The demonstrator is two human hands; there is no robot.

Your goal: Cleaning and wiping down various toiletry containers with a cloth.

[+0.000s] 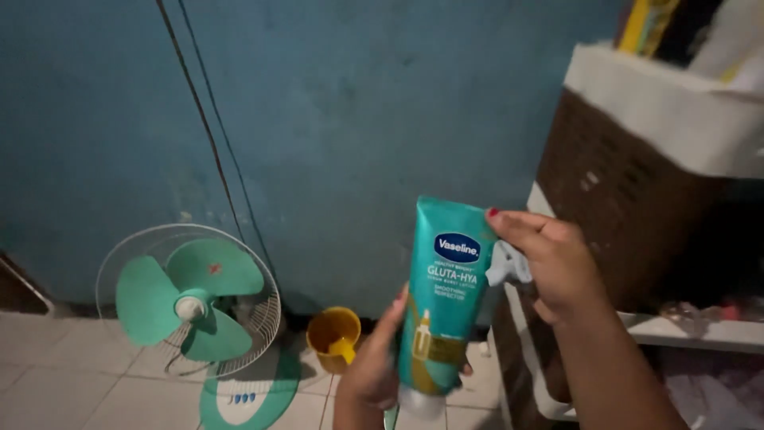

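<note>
A teal tube point(440, 306) of lotion is standing nearly upright in the middle of the view, cap end down, held up in the air in front of a blue wall point(358, 103). The left hand point(372, 368) is wrapping around the lower part of the tube, fingers curled shut on it just above the white cap. The right hand point(549, 259) is pinching the flat top edge of the tube, thumb and fingers closing on its upper right corner. Below and to the left, a green fan point(189, 299) is sitting on the tiled floor point(64, 374), leaning against the wall. A yellow cup point(334, 336) is lying on the floor between the fan and the tube. To the right, a brown basket point(629, 191) with a white rim is standing beside a white shelf point(692, 333).
</note>
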